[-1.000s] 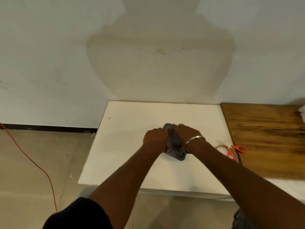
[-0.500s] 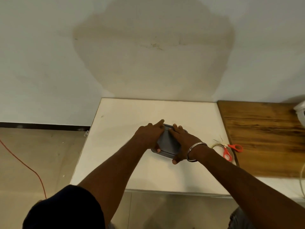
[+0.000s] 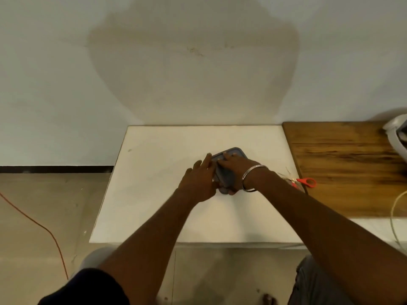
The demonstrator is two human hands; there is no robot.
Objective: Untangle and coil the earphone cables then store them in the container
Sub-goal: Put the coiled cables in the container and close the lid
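Note:
A small container with a grey lid (image 3: pixel 235 153) lies flat near the middle of the white table (image 3: pixel 154 194). My right hand (image 3: pixel 234 170), a metal bangle on its wrist, lies palm down on the lid with its fingers stretched across it and its thumb at the near corner. My left hand (image 3: pixel 198 179) rests against the container's left side, fingers straight along the edge. Both hands cover most of the lid. No earphone cable is in sight.
Red-handled scissors (image 3: pixel 306 182) lie at the table's right edge, next to a wooden board (image 3: pixel 343 168). A white appliance (image 3: pixel 398 137) and a pale cord (image 3: pixel 395 216) are at far right. An orange cable (image 3: pixel 33 219) runs over the floor on the left.
The container went from tilted up between both hands to lying flat on the table. My right hand has spread over the lid and my left hand has slid to its left side.

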